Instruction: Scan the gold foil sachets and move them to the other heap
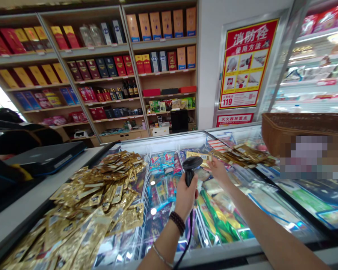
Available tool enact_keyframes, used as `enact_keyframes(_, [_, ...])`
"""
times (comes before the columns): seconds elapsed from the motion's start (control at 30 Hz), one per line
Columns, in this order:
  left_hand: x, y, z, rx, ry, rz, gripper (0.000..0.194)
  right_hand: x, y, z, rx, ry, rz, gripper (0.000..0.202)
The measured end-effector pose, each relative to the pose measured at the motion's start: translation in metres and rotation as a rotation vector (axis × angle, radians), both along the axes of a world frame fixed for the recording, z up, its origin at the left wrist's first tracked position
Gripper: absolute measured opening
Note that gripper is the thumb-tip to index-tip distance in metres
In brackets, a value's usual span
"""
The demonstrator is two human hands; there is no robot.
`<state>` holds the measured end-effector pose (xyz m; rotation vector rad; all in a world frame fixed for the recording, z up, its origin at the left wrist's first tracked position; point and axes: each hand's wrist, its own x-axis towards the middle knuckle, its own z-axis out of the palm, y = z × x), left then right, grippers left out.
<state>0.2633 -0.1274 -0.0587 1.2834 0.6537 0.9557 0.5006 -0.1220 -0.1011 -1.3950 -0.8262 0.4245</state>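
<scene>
My left hand [186, 189] is wrapped round the handle of a black barcode scanner [192, 162], whose cord runs down past my wrist. Just beyond the scanner head, my right hand [218, 171] pinches one end of a gold foil packet [198, 155]. The scanner head partly covers that packet. A big heap of gold packets [101, 195] lies on the freezer's glass top to the left. Farther right, beyond my right hand, is a smaller pile of gold packets [245, 154].
Beneath the glass of the chest freezer [174, 138] are ice creams in wire baskets. A brown wicker basket [278, 131] stands at the right. A dark flat device [50, 159] rests on the left counter. Shelves of boxed goods [163, 24] line the back wall.
</scene>
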Motion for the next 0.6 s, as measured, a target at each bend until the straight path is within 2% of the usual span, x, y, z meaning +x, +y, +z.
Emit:
enact_keyframes(0.2, [0.006, 0.0, -0.013, 0.024, 0.022, -0.004, 0.072, -0.002, -0.002, 0.004, 0.002, -0.007, -0.011, 0.048])
enact_keyframes(0.6, [0.005, 0.0, -0.013, 0.053, -0.009, -0.021, 0.075, -0.003, -0.002, 0.008, -0.003, 0.012, -0.017, 0.041])
